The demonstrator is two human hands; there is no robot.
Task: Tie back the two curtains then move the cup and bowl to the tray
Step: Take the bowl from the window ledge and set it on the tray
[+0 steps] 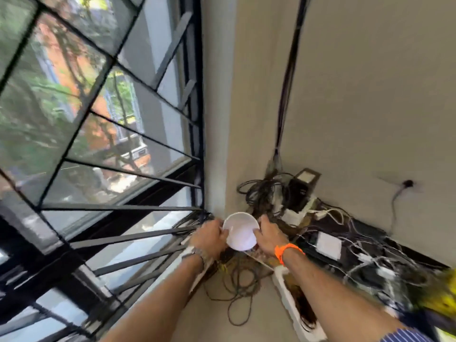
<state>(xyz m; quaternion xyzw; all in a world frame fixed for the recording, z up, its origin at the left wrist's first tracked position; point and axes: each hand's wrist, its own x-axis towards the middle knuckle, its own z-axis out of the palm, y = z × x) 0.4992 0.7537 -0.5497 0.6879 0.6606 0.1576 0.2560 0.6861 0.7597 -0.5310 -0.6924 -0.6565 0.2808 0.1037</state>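
Observation:
A white bowl [240, 230] is held between both hands in the lower middle of the head view, tilted so its hollow faces me. My left hand [209, 236], a watch on its wrist, grips the bowl's left rim. My right hand [269, 234], with an orange band on its wrist, grips the right rim. Under the bowl lies a long white-edged tray [286, 290] that runs toward me, partly hidden by my right arm. No cup or curtain shows in this blurred frame.
A barred black-framed window [103, 134] fills the left. Beige walls meet in a corner behind the bowl. A tangle of black and white cables, chargers and a power strip [328, 243] covers the surface at the right. Something yellow [441, 290] sits at the right edge.

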